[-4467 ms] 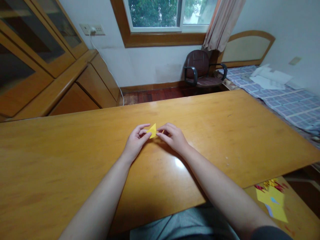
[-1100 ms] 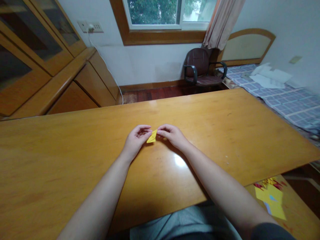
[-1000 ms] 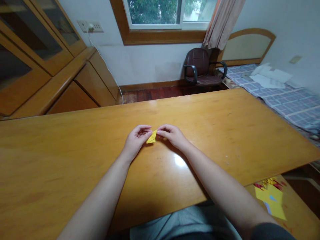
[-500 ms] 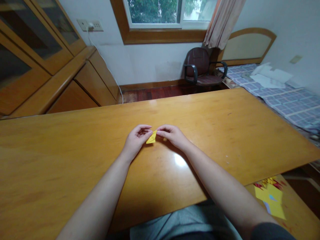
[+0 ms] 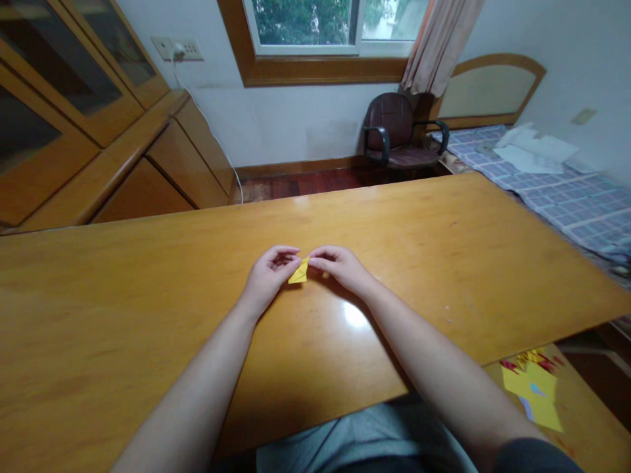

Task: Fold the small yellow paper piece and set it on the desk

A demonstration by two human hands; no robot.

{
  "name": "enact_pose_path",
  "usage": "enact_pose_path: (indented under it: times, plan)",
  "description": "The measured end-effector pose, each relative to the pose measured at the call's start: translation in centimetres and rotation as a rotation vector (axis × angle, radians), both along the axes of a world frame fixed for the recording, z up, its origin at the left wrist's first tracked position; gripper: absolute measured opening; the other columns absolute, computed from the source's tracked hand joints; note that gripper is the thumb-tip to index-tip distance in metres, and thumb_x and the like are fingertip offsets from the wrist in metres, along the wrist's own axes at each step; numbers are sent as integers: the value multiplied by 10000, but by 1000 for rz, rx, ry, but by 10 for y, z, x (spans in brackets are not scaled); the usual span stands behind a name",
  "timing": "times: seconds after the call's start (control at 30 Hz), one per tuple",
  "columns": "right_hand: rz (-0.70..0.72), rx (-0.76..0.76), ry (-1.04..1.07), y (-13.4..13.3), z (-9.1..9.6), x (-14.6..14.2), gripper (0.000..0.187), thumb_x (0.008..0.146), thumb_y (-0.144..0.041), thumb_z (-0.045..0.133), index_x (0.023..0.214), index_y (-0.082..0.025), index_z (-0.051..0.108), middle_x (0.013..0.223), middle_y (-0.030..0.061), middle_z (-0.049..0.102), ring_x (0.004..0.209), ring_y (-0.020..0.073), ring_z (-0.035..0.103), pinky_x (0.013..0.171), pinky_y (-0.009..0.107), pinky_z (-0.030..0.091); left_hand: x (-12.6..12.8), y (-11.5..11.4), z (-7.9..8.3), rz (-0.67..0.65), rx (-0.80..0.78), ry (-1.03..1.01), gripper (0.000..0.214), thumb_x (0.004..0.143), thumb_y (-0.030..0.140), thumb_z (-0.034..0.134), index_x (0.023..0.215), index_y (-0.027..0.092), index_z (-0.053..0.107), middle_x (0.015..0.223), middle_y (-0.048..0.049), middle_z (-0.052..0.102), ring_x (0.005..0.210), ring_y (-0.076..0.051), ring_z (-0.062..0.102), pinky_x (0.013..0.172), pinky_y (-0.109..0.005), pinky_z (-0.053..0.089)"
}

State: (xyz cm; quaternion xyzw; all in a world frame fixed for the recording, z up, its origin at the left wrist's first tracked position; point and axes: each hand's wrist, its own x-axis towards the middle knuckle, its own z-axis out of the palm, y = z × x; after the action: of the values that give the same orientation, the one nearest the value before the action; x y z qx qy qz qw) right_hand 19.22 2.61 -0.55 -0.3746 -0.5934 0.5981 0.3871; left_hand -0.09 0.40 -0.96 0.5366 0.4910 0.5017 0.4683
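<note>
Head view, table: a broad, glossy honey-coloured wooden table [image 5: 148,302], smooth, with faint grain streaks and a white patch of reflected light.
Lower surface: at lower right, a yellow-brown wooden surface [image 5: 591,420] bears flat bright yellow paper sheets [image 5: 545,401] and a jagged cluster of small red and yellow paper pieces [image 5: 535,358].
Beyond the table: a maroon padded chair with curved black armrests [image 5: 389,125] stands near a bed with a blue-grey checked cloth [image 5: 566,190].
Yellow paper: a small bright yellow folded paper piece [image 5: 299,272], flat-faced and angular, a thin crease line across it; its upper part is partly hidden by fingers.
Its place: between the two hands, over the table's middle; whether it touches the wood I cannot tell.
Left hand: the bare left hand [image 5: 270,272] pinches the paper's left side, thumb in front, fingers curled behind.
Right hand: the bare right hand [image 5: 342,268] pinches its upper right corner, thumb and forefinger together, wrist angled inward.
Forearms: both slant in from the lower corners.
</note>
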Motion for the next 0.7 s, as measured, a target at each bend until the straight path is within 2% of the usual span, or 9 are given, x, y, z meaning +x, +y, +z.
enact_pose_path:
  times: [0.2, 0.43, 0.7]
  plan:
    - [12, -28, 9, -3, 4, -1, 261, 765, -392, 719, 882, -159, 717, 775, 8, 684, 687, 119, 575, 665, 248, 443, 0, 1, -2, 32, 31, 30, 284, 719, 356, 784, 923, 189, 678, 859, -18, 674, 815, -163, 627, 795, -303, 507]
    - [4, -95, 32, -3, 2, -3, 275, 724, -385, 756, 847, -150, 680, 714, 3, 678, 643, 111, 581, 606, 231, 421, -3, 3, 1, 36, 313, 204, 101, 794, 296, 720, 791, 202, 686, 913, -28, 647, 899, -173, 610, 817, -310, 494]
    - [23, -119, 61, -4, 5, -2, 272, 755, -397, 736, 843, -150, 662, 732, 23, 710, 649, 114, 620, 622, 230, 440, -3, 1, 4, 56, 358, 313, 85, 821, 292, 695, 805, 210, 714, 920, -34, 652, 915, -182, 614, 835, -333, 503]
